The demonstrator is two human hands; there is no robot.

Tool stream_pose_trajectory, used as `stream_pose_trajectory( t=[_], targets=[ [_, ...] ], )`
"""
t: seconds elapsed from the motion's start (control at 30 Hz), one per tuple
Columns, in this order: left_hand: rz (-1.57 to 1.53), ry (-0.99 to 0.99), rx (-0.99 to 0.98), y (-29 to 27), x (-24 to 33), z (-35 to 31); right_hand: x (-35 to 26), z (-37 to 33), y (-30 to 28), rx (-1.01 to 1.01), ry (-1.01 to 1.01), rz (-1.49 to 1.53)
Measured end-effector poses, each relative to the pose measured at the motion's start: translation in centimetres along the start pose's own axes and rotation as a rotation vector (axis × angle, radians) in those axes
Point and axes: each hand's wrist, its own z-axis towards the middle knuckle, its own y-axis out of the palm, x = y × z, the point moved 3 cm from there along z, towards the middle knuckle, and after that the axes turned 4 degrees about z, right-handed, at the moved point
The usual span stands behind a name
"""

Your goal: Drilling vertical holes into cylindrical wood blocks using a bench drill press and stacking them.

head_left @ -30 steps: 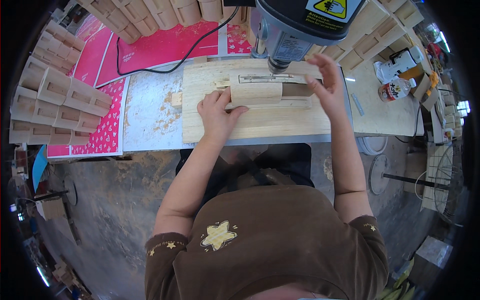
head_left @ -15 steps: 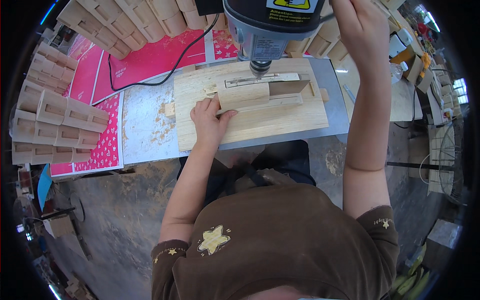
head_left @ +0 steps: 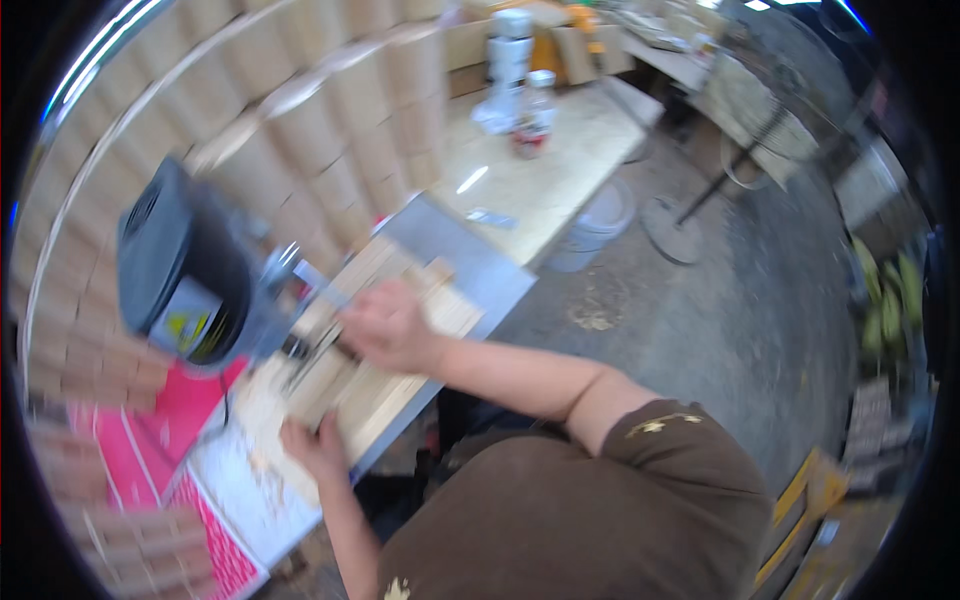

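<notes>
Motion blurs the view. A grey-black drill press point(head_left: 190, 285) stands at the left, its chuck point(head_left: 295, 347) over a pale wooden board. A rounded wooden block point(head_left: 320, 388) lies in the fixture on the board point(head_left: 385, 408). My left hand point(head_left: 318, 450) is at the near end of the block, thumb and fingers closed against it. Right of the chuck, my right hand point(head_left: 388, 325) is a fist above the board. A pale rod, seemingly the press's lever point(head_left: 328, 288), runs from the machine into this fist; its end is hidden.
Stacked wooden blocks point(head_left: 340, 130) line the back and left. A pale side table point(head_left: 570, 160) carries a clear bottle point(head_left: 535, 115) and a white container point(head_left: 508, 60). A translucent bucket point(head_left: 600, 225) stands on the floor at the right, near a round metal base point(head_left: 672, 230).
The view has swung to the right, showing more of the side table and floor. My right hand has come down from beside the drill head to near the board; my left stays at the block.
</notes>
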Motion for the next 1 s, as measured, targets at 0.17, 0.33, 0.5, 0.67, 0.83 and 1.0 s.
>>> stream_pose_trajectory(
  t=[0.17, 0.33, 0.5, 0.67, 0.83, 1.0],
  targets=[
    [-0.122, -0.089, -0.108, -0.2, 0.7, 0.2, -1.7, 3.1, -2.4, -0.059, -0.022, 0.091],
    [-0.146, -0.163, -0.155, 0.4, 1.0, 0.8, -2.7, 14.1, -1.5, -0.017, 0.041, -0.017],
    [-0.219, -0.149, -0.175, 3.3, 3.4, 1.8, 2.0, 19.8, 3.7, -0.100, 0.200, -0.183],
    [-0.158, -0.163, -0.172, 3.2, 3.4, 1.4, -0.5, 18.2, 0.8, -0.098, 0.207, -0.112],
    [-0.153, -0.211, -0.172, 3.0, 3.0, 1.1, -4.0, 11.8, -3.2, -0.185, 0.162, -0.022],
    [-0.049, -0.147, -0.167, 2.7, 4.0, 1.5, -2.9, 5.0, -3.7, -0.145, 0.112, 0.035]
  ],
)
